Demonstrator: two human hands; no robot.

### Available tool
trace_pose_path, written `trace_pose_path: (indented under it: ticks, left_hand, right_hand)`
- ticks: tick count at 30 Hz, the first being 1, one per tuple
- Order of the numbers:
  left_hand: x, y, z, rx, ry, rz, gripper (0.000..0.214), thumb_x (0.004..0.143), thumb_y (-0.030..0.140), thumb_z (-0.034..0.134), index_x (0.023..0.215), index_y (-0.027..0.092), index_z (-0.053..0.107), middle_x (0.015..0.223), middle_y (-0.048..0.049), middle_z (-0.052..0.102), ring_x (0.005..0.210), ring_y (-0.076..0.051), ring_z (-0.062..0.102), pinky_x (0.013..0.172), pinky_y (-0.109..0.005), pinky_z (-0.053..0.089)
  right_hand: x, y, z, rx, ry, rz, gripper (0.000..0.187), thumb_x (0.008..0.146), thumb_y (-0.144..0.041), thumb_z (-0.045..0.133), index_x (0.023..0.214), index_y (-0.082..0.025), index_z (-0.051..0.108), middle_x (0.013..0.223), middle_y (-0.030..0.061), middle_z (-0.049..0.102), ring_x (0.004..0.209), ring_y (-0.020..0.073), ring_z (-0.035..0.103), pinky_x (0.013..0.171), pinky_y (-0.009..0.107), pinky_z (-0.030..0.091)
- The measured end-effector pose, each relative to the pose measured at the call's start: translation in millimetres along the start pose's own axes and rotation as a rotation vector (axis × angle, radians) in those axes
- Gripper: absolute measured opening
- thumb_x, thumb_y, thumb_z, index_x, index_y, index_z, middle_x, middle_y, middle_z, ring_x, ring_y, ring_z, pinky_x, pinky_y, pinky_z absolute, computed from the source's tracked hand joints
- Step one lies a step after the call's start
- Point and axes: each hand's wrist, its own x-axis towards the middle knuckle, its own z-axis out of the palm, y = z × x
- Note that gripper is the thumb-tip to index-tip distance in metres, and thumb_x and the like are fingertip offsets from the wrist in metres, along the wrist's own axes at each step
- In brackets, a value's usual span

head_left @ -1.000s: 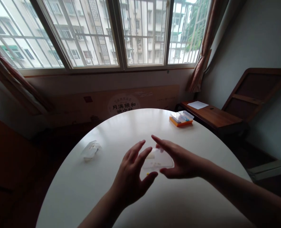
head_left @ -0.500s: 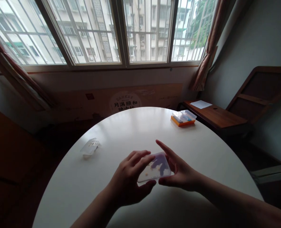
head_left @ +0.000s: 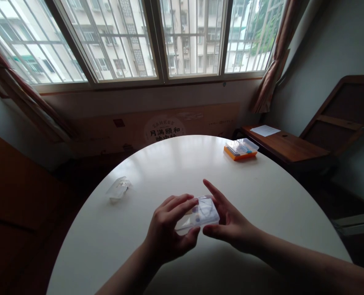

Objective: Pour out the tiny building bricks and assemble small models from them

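Note:
A small clear plastic box (head_left: 207, 212) is held above the white round table, its top catching glare from the window. My left hand (head_left: 174, 225) is closed around its left side, fingers across the top and thumb at the near edge. At its right end is my right hand (head_left: 228, 215), thumb in front and fingers partly hidden behind, with the index finger stretched up and away. Some small yellowish and purple shapes show blurrily through the plastic; I cannot make out what they are.
The white round table (head_left: 108, 241) lies beneath both hands. A crumpled clear plastic bag (head_left: 119, 189) rests at its left. Near the far right edge stands an orange case (head_left: 241, 155) with a clear lid. Beyond are a wooden chair (head_left: 288, 143) bearing a white paper (head_left: 265, 130), and a barred window.
The clear box has tilted in my hands, so its top now reflects the window light. My hands are almost where they were; the whole view has shifted slightly.

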Motion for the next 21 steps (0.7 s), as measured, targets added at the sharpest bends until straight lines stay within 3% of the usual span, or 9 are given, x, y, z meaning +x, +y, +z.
trace_pose_path:
  ticks: [6,11,13,16,21]
  left_hand:
    - [-1.2,-1.2,-0.4,-0.080,0.027,-0.082,0.035,0.082,0.029,0.063,0.116,0.021,0.068,0.111,-0.0109,0.071,0.096,-0.026,0.068,0.081,-0.037,0.058]
    - [-2.1,-0.1,-1.3,-0.161,-0.004,-0.188,0.034,0.084,0.031,0.064,0.116,0.020,0.068,0.114,-0.0117,0.070,0.103,-0.027,0.067,0.085,-0.039,0.056]
    - [-1.8,-2.4,-0.8,-0.282,-0.028,-0.315,0.035,0.088,0.036,0.062,0.118,0.019,0.066,0.114,-0.0120,0.070,0.104,-0.027,0.067,0.086,-0.039,0.056]
    - [0.1,-9.6,-0.1,-0.532,0.004,-0.561,0.046,0.089,0.052,0.059,0.118,0.017,0.063,0.107,-0.0129,0.072,0.092,-0.026,0.070,0.071,-0.035,0.058]
    - [5.0,-19.1,0.8,-0.732,0.157,-0.886,0.060,0.082,0.071,0.056,0.088,0.012,0.063,0.085,-0.0108,0.071,0.064,-0.019,0.067,0.049,-0.025,0.051]
  right_hand:
    - [-0.8,2.9,1.7,-0.052,0.006,0.007,0.100,0.077,-0.021,0.080,0.155,-0.036,0.020,0.127,0.0086,0.055,0.099,0.0181,0.061,0.085,0.035,0.050]
    - [0.0,1.0,1.4,-0.068,-0.016,-0.031,0.105,0.080,-0.023,0.078,0.155,-0.042,0.008,0.128,0.0088,0.053,0.097,0.0178,0.062,0.084,0.036,0.051]
    - [1.4,0.1,-2.2,-0.075,-0.017,-0.038,0.111,0.079,-0.022,0.079,0.155,-0.044,0.001,0.128,0.0092,0.053,0.096,0.0179,0.063,0.084,0.037,0.052]
    - [3.4,0.8,-8.2,-0.084,-0.020,-0.033,0.112,0.078,-0.021,0.080,0.154,-0.046,0.002,0.132,0.0100,0.049,0.101,0.0195,0.063,0.087,0.040,0.052]
    - [3.1,4.7,-11.2,-0.141,-0.052,-0.065,0.105,0.076,-0.018,0.081,0.153,-0.043,0.014,0.133,0.0109,0.049,0.107,0.0220,0.062,0.089,0.041,0.051]
